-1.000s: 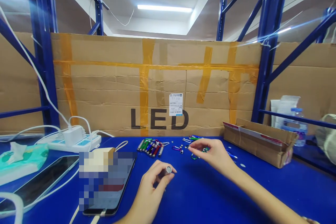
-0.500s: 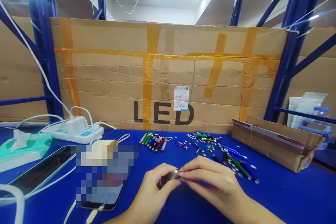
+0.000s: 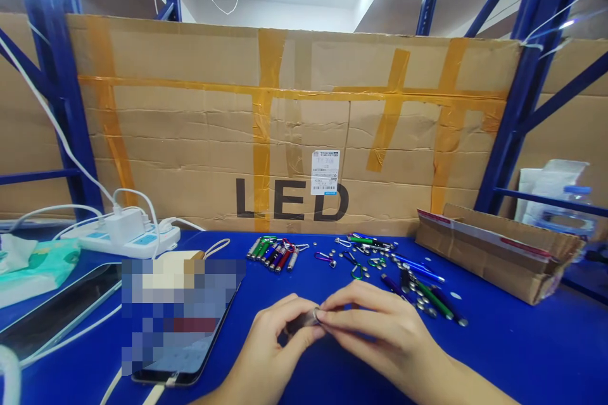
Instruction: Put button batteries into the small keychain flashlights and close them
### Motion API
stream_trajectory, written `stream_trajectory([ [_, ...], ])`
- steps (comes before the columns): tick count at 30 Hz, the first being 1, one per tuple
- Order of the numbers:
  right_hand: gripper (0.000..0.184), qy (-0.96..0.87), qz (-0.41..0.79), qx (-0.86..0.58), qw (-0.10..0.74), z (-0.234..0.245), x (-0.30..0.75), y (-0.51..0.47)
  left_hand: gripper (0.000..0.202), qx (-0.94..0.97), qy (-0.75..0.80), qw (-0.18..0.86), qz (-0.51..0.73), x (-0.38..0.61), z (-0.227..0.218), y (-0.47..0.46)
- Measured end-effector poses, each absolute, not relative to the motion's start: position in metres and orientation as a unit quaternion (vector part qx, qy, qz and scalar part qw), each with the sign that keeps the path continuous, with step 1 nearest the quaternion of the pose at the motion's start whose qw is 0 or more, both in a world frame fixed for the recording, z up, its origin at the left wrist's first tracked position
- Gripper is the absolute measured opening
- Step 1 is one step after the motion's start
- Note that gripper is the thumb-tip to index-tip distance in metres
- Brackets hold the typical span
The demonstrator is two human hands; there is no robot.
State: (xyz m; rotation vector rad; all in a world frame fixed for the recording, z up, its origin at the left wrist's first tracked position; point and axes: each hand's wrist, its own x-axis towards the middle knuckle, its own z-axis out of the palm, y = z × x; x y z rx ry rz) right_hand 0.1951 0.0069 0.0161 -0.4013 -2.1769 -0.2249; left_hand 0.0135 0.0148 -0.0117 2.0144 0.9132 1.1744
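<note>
My left hand point(image 3: 280, 342) is closed around a small silver-grey metal tube point(image 3: 303, 321), which looks like a mini flashlight body. The tube lies tilted, its shiny rim towards the right. At that rim the fingertips of my right hand point(image 3: 375, 326) are pinched together; whatever they grip is hidden. Beyond both hands is a row of small coloured flashlights point(image 3: 274, 254) with clips. Right of it lie a purple carabiner clip point(image 3: 324, 257) and a green carabiner clip point(image 3: 357, 271). Several loose tubes, such as a green tube point(image 3: 436, 302), lie among small round metal parts point(image 3: 430, 312).
An open cardboard tray point(image 3: 489, 253) stands at the right. On the left are a phone point(image 3: 204, 342) with a cable, another dark-screened device point(image 3: 61, 307), a power strip point(image 3: 161, 242) and a tissue pack point(image 3: 52, 262). A large cardboard sheet point(image 3: 213, 139) closes off the back of the blue table point(image 3: 522, 354).
The view has shifted slightly, so most things sit a little further left and higher. Both hands keep their hold; my right fingertips now cover more of the tube's rim.
</note>
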Motion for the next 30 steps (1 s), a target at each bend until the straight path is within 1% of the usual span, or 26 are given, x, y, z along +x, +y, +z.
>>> stream_trajectory([
  [7, 0.014, -0.876, -0.025, -0.185, 0.444, 0.011, 0.192, 0.010, 0.021, 0.755, 0.363, 0.334, 0.432, 0.013, -0.011, 0.016],
  [11, 0.012, -0.873, 0.048, -0.234, 0.424, 0.009, 0.190, 0.008, 0.021, 0.747, 0.356, 0.364, 0.428, 0.013, -0.015, 0.020],
  [13, 0.015, -0.872, 0.061, -0.254, 0.415, 0.012, 0.192, 0.009, 0.023, 0.735, 0.359, 0.384, 0.428, 0.014, -0.015, 0.022],
  [16, 0.018, -0.860, 0.011, -0.294, 0.418, 0.021, 0.204, 0.016, 0.029, 0.711, 0.378, 0.408, 0.430, 0.016, -0.013, 0.022],
  [19, 0.016, -0.814, -0.119, -0.377, 0.425, 0.033, 0.232, 0.034, 0.033, 0.701, 0.392, 0.411, 0.431, 0.018, -0.012, 0.021],
  [21, 0.017, -0.771, -0.176, -0.464, 0.399, 0.040, 0.256, 0.048, 0.034, 0.701, 0.394, 0.405, 0.434, 0.018, -0.013, 0.020],
  [24, 0.017, -0.734, -0.201, -0.559, 0.330, 0.044, 0.289, 0.066, 0.033, 0.705, 0.393, 0.397, 0.437, 0.017, -0.015, 0.019],
  [28, 0.018, -0.690, -0.174, -0.669, 0.212, 0.042, 0.314, 0.080, 0.032, 0.706, 0.388, 0.398, 0.439, 0.016, -0.014, 0.017],
  [30, 0.017, -0.675, -0.157, -0.697, 0.183, 0.038, 0.319, 0.083, 0.032, 0.705, 0.388, 0.398, 0.441, 0.016, -0.013, 0.017],
])
